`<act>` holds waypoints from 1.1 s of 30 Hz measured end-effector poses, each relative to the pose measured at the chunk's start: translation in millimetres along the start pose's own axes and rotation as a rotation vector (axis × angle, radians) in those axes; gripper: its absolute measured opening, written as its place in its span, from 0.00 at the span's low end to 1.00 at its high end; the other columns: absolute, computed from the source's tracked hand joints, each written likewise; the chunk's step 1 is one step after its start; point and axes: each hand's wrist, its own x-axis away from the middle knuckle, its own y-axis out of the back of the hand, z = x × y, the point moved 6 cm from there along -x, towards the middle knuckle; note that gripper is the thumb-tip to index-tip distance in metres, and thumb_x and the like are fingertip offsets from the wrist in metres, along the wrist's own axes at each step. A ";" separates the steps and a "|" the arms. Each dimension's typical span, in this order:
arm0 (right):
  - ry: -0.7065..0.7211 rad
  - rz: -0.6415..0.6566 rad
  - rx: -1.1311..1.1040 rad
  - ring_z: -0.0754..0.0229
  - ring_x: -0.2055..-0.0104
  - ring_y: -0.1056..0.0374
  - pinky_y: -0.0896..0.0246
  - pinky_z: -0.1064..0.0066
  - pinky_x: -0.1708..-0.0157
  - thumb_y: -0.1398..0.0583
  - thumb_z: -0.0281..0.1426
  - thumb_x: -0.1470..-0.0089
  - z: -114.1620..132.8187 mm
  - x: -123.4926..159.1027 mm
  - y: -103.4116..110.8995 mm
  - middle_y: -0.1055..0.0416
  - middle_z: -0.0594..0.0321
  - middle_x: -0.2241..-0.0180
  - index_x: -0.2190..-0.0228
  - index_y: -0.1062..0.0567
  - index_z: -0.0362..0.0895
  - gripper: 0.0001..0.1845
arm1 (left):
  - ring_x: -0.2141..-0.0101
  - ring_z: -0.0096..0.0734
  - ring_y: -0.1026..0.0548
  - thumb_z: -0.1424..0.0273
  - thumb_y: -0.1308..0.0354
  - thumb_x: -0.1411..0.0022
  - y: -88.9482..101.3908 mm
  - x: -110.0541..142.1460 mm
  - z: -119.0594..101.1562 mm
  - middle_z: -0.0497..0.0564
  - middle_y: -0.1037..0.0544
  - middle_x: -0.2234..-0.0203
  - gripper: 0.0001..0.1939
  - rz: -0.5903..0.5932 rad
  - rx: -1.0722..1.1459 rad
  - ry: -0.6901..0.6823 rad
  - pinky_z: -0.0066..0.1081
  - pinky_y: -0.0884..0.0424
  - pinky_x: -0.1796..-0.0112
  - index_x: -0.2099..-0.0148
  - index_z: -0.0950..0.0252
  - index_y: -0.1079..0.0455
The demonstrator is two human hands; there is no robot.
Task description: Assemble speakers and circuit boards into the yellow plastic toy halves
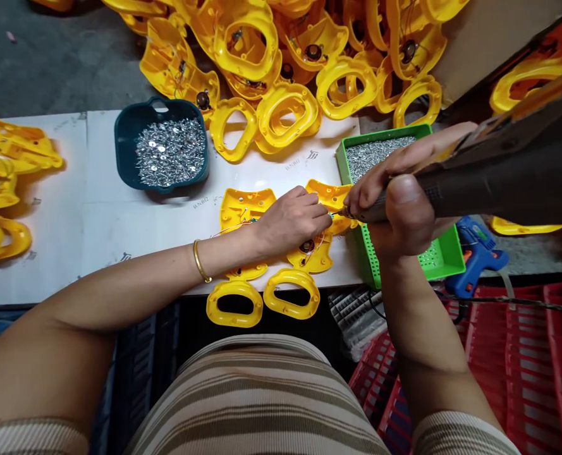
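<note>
My right hand (404, 202) is wrapped round a dark electric screwdriver (499, 167), its thin bit pointing left. The bit reaches a yellow plastic shell (319, 256), open side up, with a dark round part and thin wires inside. Over that shell, my left hand (296, 218) has its fingers pinched together close to the bit's tip; whatever lies between them is too small to make out. Left of it, partly under my left wrist, rests a second yellow shell (245, 202) with wires. Both shells have ring handles hanging past the table's front edge.
A dark teal bin (122, 151) of metal screws stands behind my left forearm. A green basket (444, 256) holding small metal parts is at the right, beside a blue glue gun (480, 249). Many yellow shells (290, 117) are heaped at the back; red crates (513, 354) stand below right.
</note>
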 end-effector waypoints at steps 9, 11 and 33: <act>0.161 -0.157 -0.048 0.62 0.89 0.46 0.49 0.67 0.91 0.34 0.45 0.54 27.6 -0.7 -1.2 0.44 0.73 0.87 0.69 0.26 0.55 0.12 | 0.68 0.30 0.27 0.75 0.51 0.28 5.4 5.0 -0.3 0.49 0.19 0.68 0.13 -0.032 -0.020 0.012 0.33 0.38 0.67 0.64 0.64 0.27; 0.194 -0.163 -0.117 0.63 0.90 0.47 0.51 0.68 0.93 0.33 0.43 0.55 30.9 -0.3 1.7 0.44 0.74 0.87 0.69 0.25 0.54 0.11 | 0.69 0.30 0.28 0.75 0.51 0.28 6.2 5.9 -0.3 0.49 0.19 0.69 0.14 -0.037 -0.002 0.020 0.33 0.38 0.68 0.64 0.65 0.27; 0.160 -0.079 -0.120 0.62 0.86 0.40 0.43 0.69 0.88 0.34 0.45 0.52 20.4 6.2 10.3 0.44 0.72 0.84 0.64 0.25 0.53 0.14 | 0.69 0.32 0.29 0.74 0.49 0.28 5.6 2.2 -2.1 0.49 0.20 0.69 0.12 -0.003 0.007 -0.028 0.33 0.39 0.69 0.64 0.65 0.27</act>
